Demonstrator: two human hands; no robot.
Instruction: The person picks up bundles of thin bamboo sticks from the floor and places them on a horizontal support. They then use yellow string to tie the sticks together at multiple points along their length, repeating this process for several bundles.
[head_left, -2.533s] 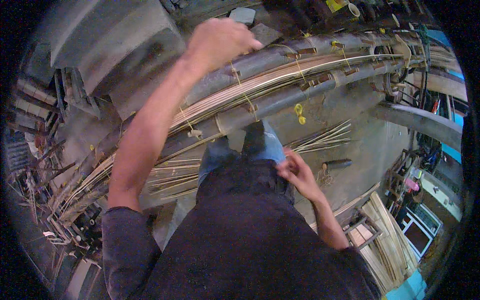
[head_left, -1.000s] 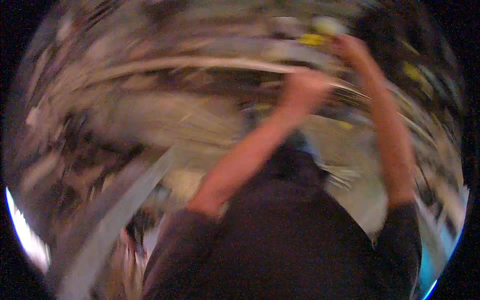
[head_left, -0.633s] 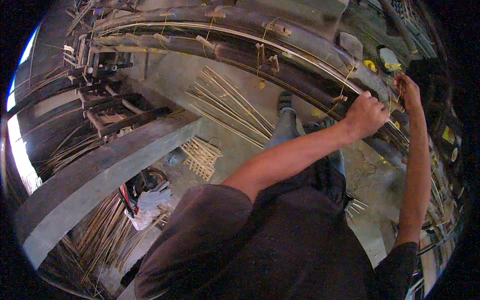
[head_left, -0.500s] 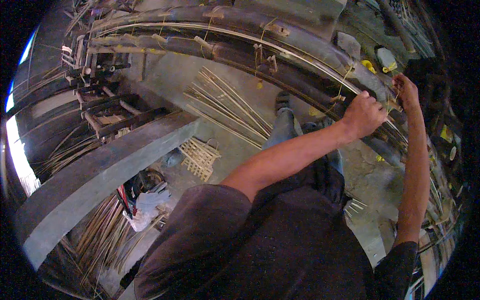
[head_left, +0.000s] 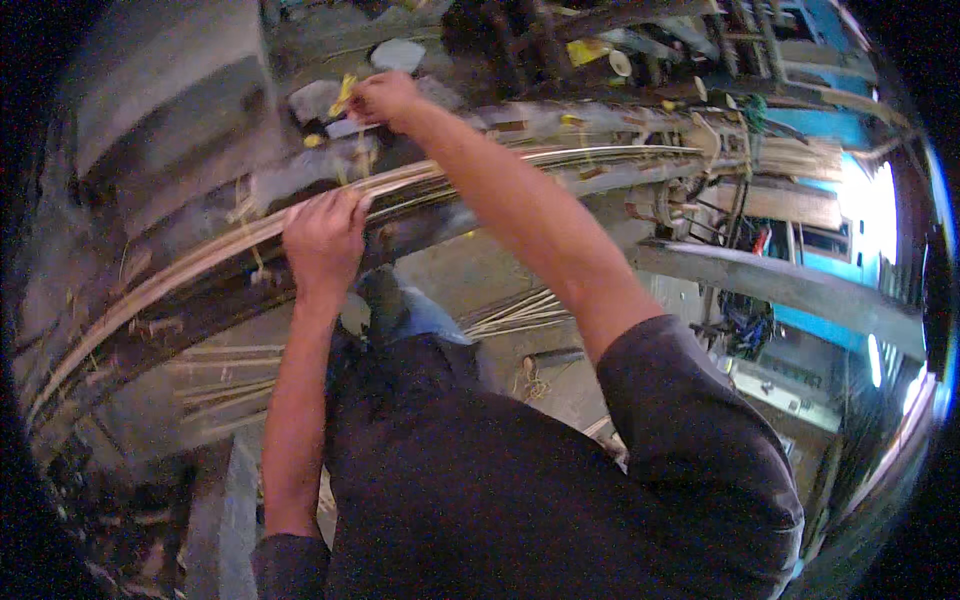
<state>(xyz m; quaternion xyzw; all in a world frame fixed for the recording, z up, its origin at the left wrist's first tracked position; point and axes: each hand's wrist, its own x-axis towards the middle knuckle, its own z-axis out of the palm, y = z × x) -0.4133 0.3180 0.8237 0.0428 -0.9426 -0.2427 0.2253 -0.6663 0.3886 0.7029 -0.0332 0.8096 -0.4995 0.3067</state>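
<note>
Right grip [head_left: 388, 98] pinches yellow twine [head_left: 346, 93]; left grip [head_left: 325, 240], closure unclear, covers strips [head_left: 228, 251] between poles [head_left: 545, 116].

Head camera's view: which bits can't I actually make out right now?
In the head view:
- Whether the left hand grips the pale strips or only presses them: its back hides the palm.
- The yellow thing at the right hand: too small and blurred for exact shape.
- A stretch of strips: hidden behind the right forearm.
- Lower-left clutter: dark, blurred.
</note>
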